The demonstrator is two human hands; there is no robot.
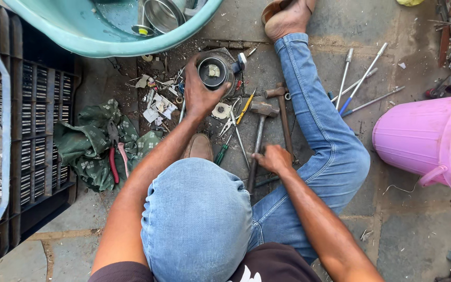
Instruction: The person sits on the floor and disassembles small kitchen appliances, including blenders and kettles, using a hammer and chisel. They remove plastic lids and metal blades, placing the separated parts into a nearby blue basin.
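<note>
While the left hand (200, 94) clamps the round metal housing (214, 72) at the far side, the right hand (273, 158) closes on the hammer's handle (254, 156), whose long axis runs away to the hammer head (263, 108) just right of the housing

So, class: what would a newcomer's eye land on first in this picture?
Probably the left hand gripping a round metal cylinder on the floor at top centre, while the right hand rests on a hammer handle. Next, the pink bucket at right and the teal tub at top.
</note>
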